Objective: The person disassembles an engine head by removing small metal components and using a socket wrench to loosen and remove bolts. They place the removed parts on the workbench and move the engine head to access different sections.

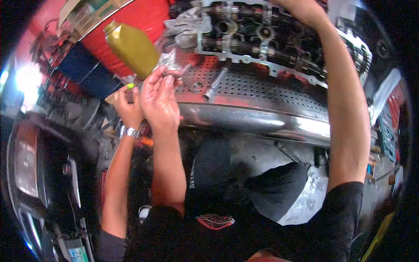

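Note:
My left hand (160, 102) is raised palm up over the near left edge of the bench. Its fingers are closed around a small metal part (173, 73), too blurred to name more exactly. My right hand (301, 12) reaches over the top of an engine cylinder head (257, 32) with its camshafts exposed. The fingers of that hand are cut off by the upper frame edge. A metal socket tool (216, 85) lies on the perforated metal tray (266, 87) below the cylinder head, with a small ring-like piece (196, 87) to its left.
A co-worker's hand (128, 107) with a wristwatch is close beside my left hand, near a yellow-green item (130, 86). A gold oil bottle (133, 48) and grey-white rags (185, 32) are at the upper left. A rounded metal bench edge (244, 120) runs before me; a black vehicle (43, 170) stands left.

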A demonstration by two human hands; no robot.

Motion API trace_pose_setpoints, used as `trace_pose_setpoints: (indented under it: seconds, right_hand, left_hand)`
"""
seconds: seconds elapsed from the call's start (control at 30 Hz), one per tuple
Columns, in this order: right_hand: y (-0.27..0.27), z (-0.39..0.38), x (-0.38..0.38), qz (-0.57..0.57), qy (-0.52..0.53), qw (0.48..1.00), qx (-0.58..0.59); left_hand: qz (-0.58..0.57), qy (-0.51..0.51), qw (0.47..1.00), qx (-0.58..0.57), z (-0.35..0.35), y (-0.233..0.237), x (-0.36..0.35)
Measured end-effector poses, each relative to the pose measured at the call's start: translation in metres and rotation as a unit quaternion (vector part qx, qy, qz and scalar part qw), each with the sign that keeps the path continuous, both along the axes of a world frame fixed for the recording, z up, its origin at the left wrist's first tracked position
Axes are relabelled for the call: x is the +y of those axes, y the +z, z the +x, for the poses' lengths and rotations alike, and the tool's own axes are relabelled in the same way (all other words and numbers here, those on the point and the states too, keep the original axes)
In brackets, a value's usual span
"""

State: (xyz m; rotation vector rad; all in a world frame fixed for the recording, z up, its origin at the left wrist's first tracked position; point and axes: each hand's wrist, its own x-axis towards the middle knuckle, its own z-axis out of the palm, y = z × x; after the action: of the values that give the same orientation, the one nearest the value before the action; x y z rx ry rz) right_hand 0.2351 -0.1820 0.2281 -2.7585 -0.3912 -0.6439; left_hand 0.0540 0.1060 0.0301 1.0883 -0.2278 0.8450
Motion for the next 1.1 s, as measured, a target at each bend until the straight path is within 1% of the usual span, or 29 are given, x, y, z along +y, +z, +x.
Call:
trace_pose_setpoints:
  seconds: [0.07,0.1,0.23,0.33,0.43,0.53,0.63,0.77,0.87,0.93,0.97,1.03,1.1]
  right_hand:
    - [0.002,0.002,-0.005,-0.017,0.05,0.999,0.008]
    - [-0.003,0.01,-0.004,-0.005,0.075,0.997,0.005]
    - [-0.016,0.046,-0.012,0.038,0.15,0.988,-0.023]
    - [-0.012,0.051,-0.014,-0.008,0.118,0.993,-0.013]
    - [-0.012,0.056,-0.013,-0.003,0.116,0.993,0.011]
    - [-0.013,0.054,-0.014,-0.009,0.114,0.993,0.001]
    - [-0.014,0.057,-0.015,-0.006,0.121,0.993,-0.01]
    - [-0.014,0.051,-0.015,-0.007,0.114,0.993,-0.014]
    - [-0.012,0.054,-0.015,-0.018,0.111,0.994,0.007]
    - [-0.013,0.046,-0.012,-0.005,0.14,0.99,-0.021]
    - [-0.014,0.043,-0.013,0.0,0.147,0.989,-0.037]
    - [-0.017,0.059,-0.018,-0.012,0.093,0.995,-0.016]
    - [0.002,0.002,-0.005,-0.02,0.01,0.999,0.024]
  left_hand:
    - [0.007,0.011,1.0,-0.018,-0.004,0.001,0.007]
    - [0.013,0.006,0.999,-0.034,-0.006,0.002,0.01]
    - [0.026,0.045,0.997,-0.049,-0.015,0.009,0.017]
    - [0.044,0.077,0.994,-0.071,-0.023,0.014,0.019]
    - [0.061,0.112,0.988,-0.088,-0.027,0.011,0.026]
    - [0.164,0.241,0.953,-0.078,-0.028,0.008,0.036]
    - [0.164,0.268,0.946,-0.073,-0.03,0.01,0.037]
    - [0.155,0.257,0.951,-0.077,-0.03,0.008,0.039]
    - [0.153,0.261,0.951,-0.066,-0.031,0.006,0.041]
    - [0.15,0.265,0.951,-0.05,-0.028,-0.002,0.049]
    - [0.139,0.256,0.955,-0.063,-0.027,-0.005,0.051]
    - [0.074,0.283,0.956,-0.015,-0.033,0.003,0.036]
    - [0.072,0.254,0.964,-0.02,-0.036,0.002,0.037]
